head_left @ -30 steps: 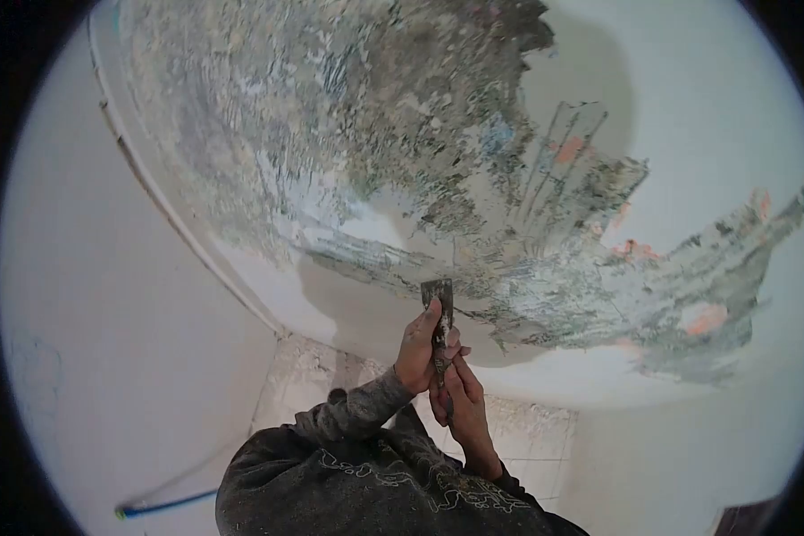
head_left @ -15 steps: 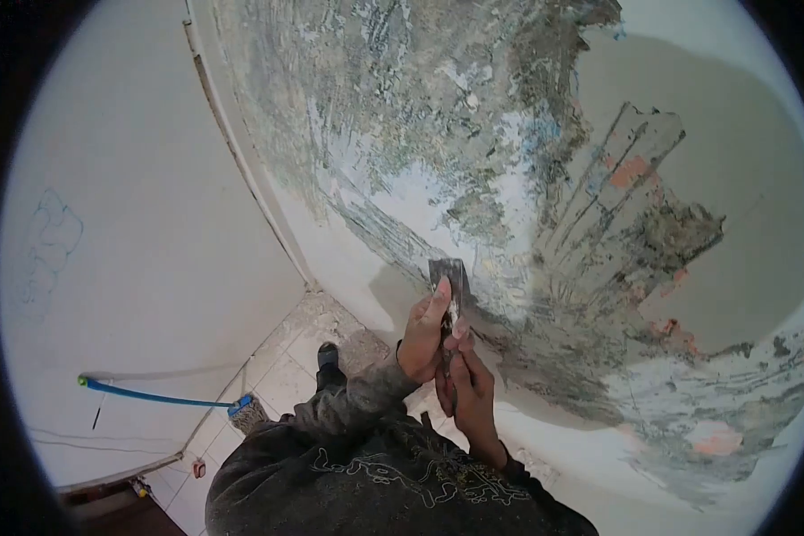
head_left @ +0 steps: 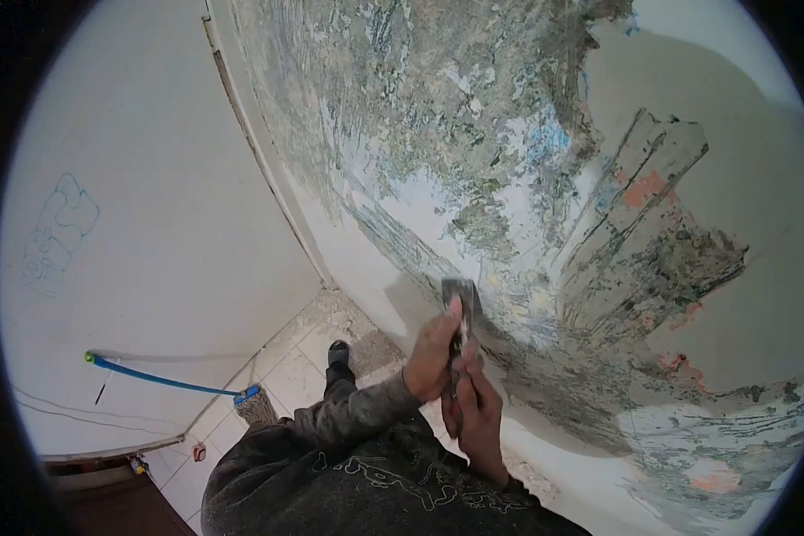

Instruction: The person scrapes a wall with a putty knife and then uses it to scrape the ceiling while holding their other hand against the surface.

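Both hands are wrapped around one flat metal scraper (head_left: 460,290), its blade pointing up and away from me at the lower part of the wall. My left hand (head_left: 431,359) is closed near the blade, thumb laid along it. Lower down, my right hand (head_left: 479,413) grips the handle, which the fingers mostly hide. Beyond the blade is the scraped wall (head_left: 473,170), with rough grey patches, white remnants and pinkish spots. The blade overlaps the wall's stripped lower edge in this view.
On the left, a blue-handled broom (head_left: 165,380) leans at a plain white wall (head_left: 179,223) with a faint blue drawing. Dust and crumbs lie on the tiled floor (head_left: 286,380) around my shoe (head_left: 338,353). A small red object (head_left: 199,451) lies near the broom; a brown surface (head_left: 116,505) is at lower left.
The view has shifted slightly, so the walls and broom sit a little differently. The scraper and both hands appear slightly lower and further right, with the same grip.
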Tool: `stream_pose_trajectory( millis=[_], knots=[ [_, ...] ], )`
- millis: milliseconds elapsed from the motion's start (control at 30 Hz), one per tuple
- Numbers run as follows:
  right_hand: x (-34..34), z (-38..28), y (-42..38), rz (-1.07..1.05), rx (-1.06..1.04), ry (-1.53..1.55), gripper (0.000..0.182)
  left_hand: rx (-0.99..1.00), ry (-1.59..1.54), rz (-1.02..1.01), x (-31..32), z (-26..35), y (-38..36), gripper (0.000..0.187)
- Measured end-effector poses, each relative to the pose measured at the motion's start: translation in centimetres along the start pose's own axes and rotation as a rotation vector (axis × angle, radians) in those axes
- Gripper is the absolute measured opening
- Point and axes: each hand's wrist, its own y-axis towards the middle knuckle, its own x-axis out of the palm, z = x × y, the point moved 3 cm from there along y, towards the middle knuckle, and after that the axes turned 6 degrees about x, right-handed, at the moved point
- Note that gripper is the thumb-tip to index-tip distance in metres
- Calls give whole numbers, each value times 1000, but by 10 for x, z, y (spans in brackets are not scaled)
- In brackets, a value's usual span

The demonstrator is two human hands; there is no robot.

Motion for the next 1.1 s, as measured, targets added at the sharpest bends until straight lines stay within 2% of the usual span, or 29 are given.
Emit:
stream_pose_trajectory(
  millis=[133, 333, 433, 467, 600, 700, 733, 833, 867, 967, 1000, 1100],
  knots=[
    [11, -6, 19, -138, -23, 45, 36, 51, 39, 48, -3, 24, 10, 40],
    [2, -6, 0, -40, 73, 107, 30, 38, 101, 106, -5, 2, -2, 41],
    [13, -22, 33, -228, 32, 150, 31, 170, 46, -39, -3, 38, 14, 40],
    [14, -19, 34, -247, 26, 156, 32, 182, 46, 27, -3, 39, 15, 41],
    [2, 4, 6, -182, 104, 247, 35, 48, 129, 97, -6, 8, -5, 42],
    [3, -7, 13, -137, 110, 137, 34, 106, 180, 59, -7, 15, 1, 42],
    [8, -6, 28, -253, 30, 184, 34, 110, 158, 118, -9, 25, 8, 42],
    [17, -7, 33, -237, 67, 221, 34, 161, 138, 16, -14, 37, 15, 41],
    [16, -3, 26, -203, 109, 273, 34, 114, 84, 65, -9, 32, 9, 39],
    [-2, 17, 2, -184, 70, 215, 34, 30, 115, 62, -23, -5, -3, 43],
    [-4, 15, 3, -178, 100, 191, 35, 35, 61, 57, -19, -7, -2, 43],
    [6, 16, 23, -184, 4, 57, 36, 117, 176, 94, -21, 15, 8, 43]
  ],
)
